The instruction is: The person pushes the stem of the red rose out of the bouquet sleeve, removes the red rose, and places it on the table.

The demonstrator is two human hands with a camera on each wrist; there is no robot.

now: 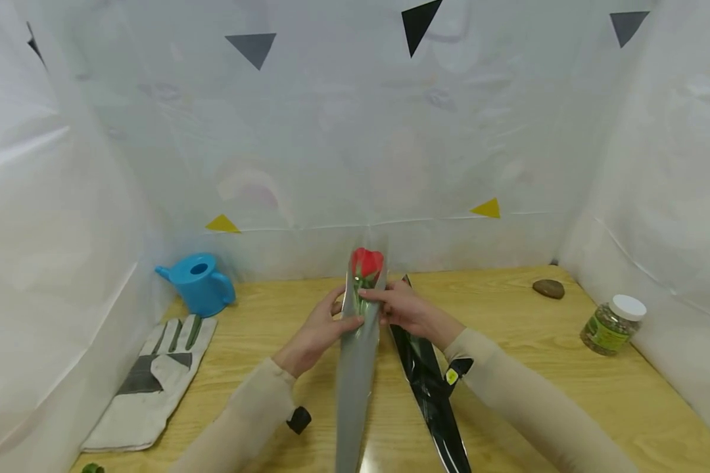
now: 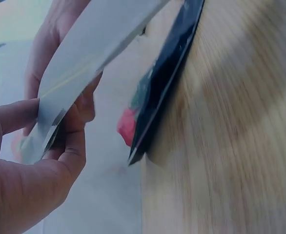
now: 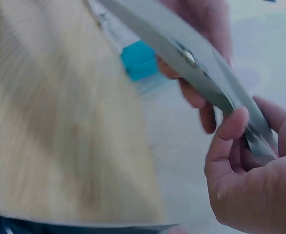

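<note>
the grey sleeve (image 1: 357,355) is held up off the table (image 1: 532,368), near the middle of the work area, its upper end toward the back wall (image 1: 355,151) and its lower end running out past the near edge of the head view. a red rose (image 1: 367,264) sits in the sleeve's open top. the left hand (image 1: 319,328) pinches the sleeve's left edge, thumb on the front face and fingers curled behind; in the left wrist view the thumb (image 2: 11,114) and a bent finger (image 2: 72,146) press the film between them. the right hand (image 1: 405,309) grips the right edge just under the bloom, fingers curled over the rim; in the right wrist view its fingertips (image 3: 231,129) clamp the film.

a black sleeve (image 1: 432,394) lies flat on the table just right of the grey one, under the right forearm, apart from it.

left side: a work glove (image 1: 154,381) lies close to the left wall, with a blue watering can (image 1: 201,284) behind it by the back corner. right side: a brown stone (image 1: 548,288) near the back edge and a white-capped jar (image 1: 612,325) by the right wall, both well apart from the hands. bare wood lies between the hands and those items.
</note>
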